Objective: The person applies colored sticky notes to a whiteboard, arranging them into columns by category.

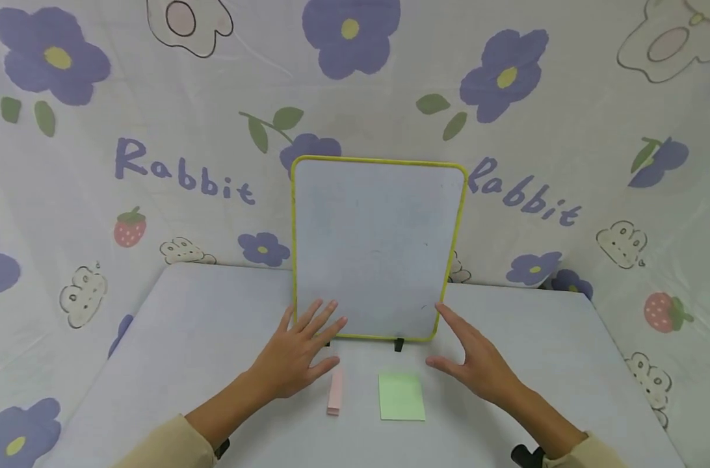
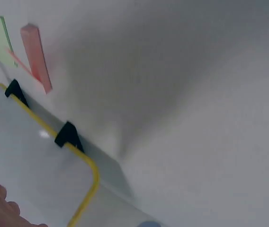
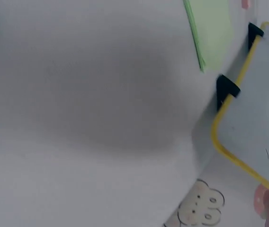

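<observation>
A whiteboard [image 1: 374,240] with a yellow rim stands upright on black feet [image 1: 398,345]. My left hand [image 1: 296,356], fingers spread, overlaps the board's lower left corner in the head view and holds nothing. At the lower right edge is my right hand [image 1: 479,363], its fingers extended and thumb apart, also without anything in it. Between the hands, in front of the board, lie a narrow pink sticky-note pad [image 1: 334,392] and a square green sticky-note pad [image 1: 402,397]. One pink strip [image 2: 23,66] sticks out sideways from its pad in the left wrist view.
The white table [image 1: 214,312] reaches back to a fabric backdrop [image 1: 355,117] printed with flowers, rabbits and lettering. Behind the board, the cloth rises close to the table's far edge. A few small dark marks [image 1: 424,307] show on the board's surface.
</observation>
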The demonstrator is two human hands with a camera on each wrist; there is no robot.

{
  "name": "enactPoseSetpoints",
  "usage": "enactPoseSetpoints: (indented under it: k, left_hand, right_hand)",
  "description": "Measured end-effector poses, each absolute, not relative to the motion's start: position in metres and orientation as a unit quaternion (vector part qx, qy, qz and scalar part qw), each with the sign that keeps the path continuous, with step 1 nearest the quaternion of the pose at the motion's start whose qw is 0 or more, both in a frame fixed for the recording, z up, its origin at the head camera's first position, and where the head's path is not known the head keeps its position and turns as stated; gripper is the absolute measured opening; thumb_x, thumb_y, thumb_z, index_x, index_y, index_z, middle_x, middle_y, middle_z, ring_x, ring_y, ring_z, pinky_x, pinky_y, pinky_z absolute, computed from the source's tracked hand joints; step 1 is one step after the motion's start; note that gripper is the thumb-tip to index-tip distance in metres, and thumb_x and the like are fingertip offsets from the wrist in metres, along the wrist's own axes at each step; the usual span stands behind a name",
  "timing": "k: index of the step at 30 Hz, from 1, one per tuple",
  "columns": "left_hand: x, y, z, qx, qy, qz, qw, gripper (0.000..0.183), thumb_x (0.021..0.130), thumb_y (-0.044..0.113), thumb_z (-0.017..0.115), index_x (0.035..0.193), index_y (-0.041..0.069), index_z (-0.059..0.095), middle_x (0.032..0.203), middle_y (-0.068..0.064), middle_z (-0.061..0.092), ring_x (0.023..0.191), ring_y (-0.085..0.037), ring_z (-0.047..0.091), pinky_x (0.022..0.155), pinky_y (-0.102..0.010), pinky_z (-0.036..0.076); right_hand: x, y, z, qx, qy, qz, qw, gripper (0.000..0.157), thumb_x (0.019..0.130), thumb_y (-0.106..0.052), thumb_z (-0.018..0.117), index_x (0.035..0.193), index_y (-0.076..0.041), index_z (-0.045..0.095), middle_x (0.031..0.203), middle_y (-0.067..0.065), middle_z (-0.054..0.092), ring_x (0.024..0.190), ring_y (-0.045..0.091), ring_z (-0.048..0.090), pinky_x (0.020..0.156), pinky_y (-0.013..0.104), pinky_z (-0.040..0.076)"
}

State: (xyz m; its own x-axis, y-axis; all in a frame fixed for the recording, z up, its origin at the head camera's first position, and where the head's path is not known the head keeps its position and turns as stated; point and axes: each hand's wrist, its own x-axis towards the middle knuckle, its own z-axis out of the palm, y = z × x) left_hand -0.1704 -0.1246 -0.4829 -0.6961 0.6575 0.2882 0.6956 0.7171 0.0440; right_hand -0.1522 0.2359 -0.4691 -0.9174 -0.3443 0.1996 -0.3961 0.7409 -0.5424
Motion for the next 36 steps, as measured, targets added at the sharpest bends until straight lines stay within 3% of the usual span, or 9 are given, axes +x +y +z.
enactPoseSetpoints:
  k: [9, 21, 28, 36]
  left_hand:
    - [-0.156, -0.101, -0.509, -0.406, -0.911, -0.034, 0.059, 0.063, 0.102, 0.052, 0.043, 0.156, 0.022, 0.035, 0.163, -0.003, 0.026, 0.15, -0.027, 0.022, 0.113, -0.061, 0.026]
    - [-0.139, -0.082, -0.524, -0.428, -0.902, -0.061, -0.01, 0.058, 0.103, 0.05, 0.045, 0.155, 0.025, 0.038, 0.161, 0.0, 0.031, 0.149, -0.023, 0.027, 0.112, -0.06, 0.028]
    - [-0.132, -0.075, -0.53, -0.443, -0.895, -0.05, -0.016, 0.057, 0.103, 0.05, 0.043, 0.154, 0.026, 0.039, 0.161, 0.002, 0.033, 0.148, -0.021, 0.027, 0.112, -0.059, 0.029]
    - [-0.129, -0.07, -0.533, -0.459, -0.887, -0.033, -0.021, 0.055, 0.103, 0.051, 0.041, 0.153, 0.027, 0.042, 0.158, 0.004, 0.037, 0.147, -0.019, 0.03, 0.112, -0.059, 0.029]
  right_hand:
    - [-0.139, 0.227, -0.498, 0.222, -0.91, 0.351, 0.008, 0.085, 0.079, -0.038, 0.083, 0.151, -0.016, 0.044, 0.149, 0.0, 0.051, 0.135, 0.025, 0.049, 0.104, 0.047, 0.044]
    - [-0.133, 0.22, -0.524, 0.263, -0.904, 0.337, -0.014, 0.063, 0.08, -0.038, 0.082, 0.133, -0.008, 0.063, 0.13, -0.001, 0.066, 0.122, 0.022, 0.06, 0.098, 0.045, 0.049]
    - [-0.13, 0.219, -0.534, 0.293, -0.901, 0.32, 0.005, 0.051, 0.079, -0.034, 0.084, 0.12, -0.008, 0.07, 0.117, 0.0, 0.072, 0.112, 0.018, 0.066, 0.092, 0.039, 0.053]
    - [-0.13, 0.22, -0.541, 0.302, -0.902, 0.308, 0.021, 0.05, 0.078, -0.038, 0.084, 0.116, -0.007, 0.071, 0.115, 0.005, 0.073, 0.109, 0.023, 0.068, 0.09, 0.041, 0.054]
